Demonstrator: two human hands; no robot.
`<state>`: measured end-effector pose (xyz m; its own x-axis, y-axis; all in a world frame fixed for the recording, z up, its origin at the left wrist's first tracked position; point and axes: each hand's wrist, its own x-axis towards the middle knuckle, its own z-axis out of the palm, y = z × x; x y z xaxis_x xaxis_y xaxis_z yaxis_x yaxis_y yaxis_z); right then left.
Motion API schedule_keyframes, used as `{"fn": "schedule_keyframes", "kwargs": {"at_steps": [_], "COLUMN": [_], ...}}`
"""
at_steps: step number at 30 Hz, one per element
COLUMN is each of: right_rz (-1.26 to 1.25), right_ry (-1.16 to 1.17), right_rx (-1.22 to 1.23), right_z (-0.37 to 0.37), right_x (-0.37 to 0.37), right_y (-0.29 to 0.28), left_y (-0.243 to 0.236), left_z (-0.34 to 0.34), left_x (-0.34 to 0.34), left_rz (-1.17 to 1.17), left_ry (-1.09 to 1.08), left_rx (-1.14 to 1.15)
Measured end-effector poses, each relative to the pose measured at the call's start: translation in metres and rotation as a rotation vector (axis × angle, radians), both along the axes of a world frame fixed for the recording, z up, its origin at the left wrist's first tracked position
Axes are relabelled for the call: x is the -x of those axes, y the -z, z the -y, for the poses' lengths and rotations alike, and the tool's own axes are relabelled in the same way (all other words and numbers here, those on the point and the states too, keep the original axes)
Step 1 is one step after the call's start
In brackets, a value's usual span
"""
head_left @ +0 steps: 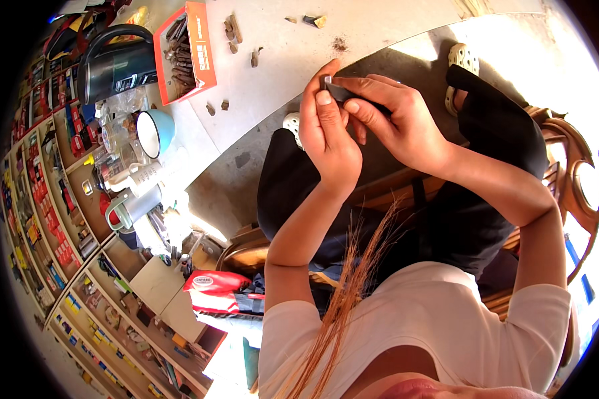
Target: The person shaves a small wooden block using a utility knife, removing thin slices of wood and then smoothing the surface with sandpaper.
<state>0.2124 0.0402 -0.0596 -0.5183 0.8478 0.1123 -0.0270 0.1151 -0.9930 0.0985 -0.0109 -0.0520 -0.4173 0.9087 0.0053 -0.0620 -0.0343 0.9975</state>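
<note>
In the head view, we have a small dark piece (pixel 339 92) with a pale, silvery end between our two hands, a little right of centre at about one o'clock in the frame. Its far side is hidden behind our fingers, so we cannot tell just what it is. To handle it well, we would steady it with one hand, let the other make small, controlled moves, and hold our thumbs clear of the silvery end in case it is sharp. Working over the table (pixel 263 83) rather than past its edge would probably also catch any bits that drop.

Our left hand (pixel 331 143) is partly closed, its thumb and forefinger on either side of the silvery end. Our right hand (pixel 412 126) pinches the dark piece between thumb and forefinger, the other fingers curled beneath. The fingertips of both hands sit near each other, and we cannot tell how hard they press.

Taking our hands as the clock's middle, brown crumbs (pixel 339 44) lie on the table at twelve, a black-and-yellow bit (pixel 315 21) at eleven and brown sticks (pixel 232 30) at ten. Between nine and ten stands an orange box (pixel 203 50) of brown pieces; near nine is a blue cup (pixel 166 132).
</note>
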Motion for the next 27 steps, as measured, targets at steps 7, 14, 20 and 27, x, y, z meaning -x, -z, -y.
{"fn": "schedule_keyframes", "kwargs": {"at_steps": [7,14,20,27], "right_rz": [0.021,0.031,0.019,-0.019], "right_ry": [0.003,0.026,-0.052,0.014], "right_rx": [0.028,0.041,-0.047,0.187], "right_z": [0.002,0.003,0.003,0.002], "right_x": [0.001,-0.001,-0.001,-0.002], "right_y": [0.002,0.0,0.009,-0.003], "left_y": [0.003,0.001,0.002,0.007], "left_z": [0.001,0.002,0.001,0.001], "left_x": [-0.004,-0.005,-0.009,-0.01], "left_rz": [-0.013,0.014,0.004,-0.067], "left_ry": [-0.042,-0.03,-0.071,-0.061], "left_rx": [0.025,0.033,0.044,-0.069]}}
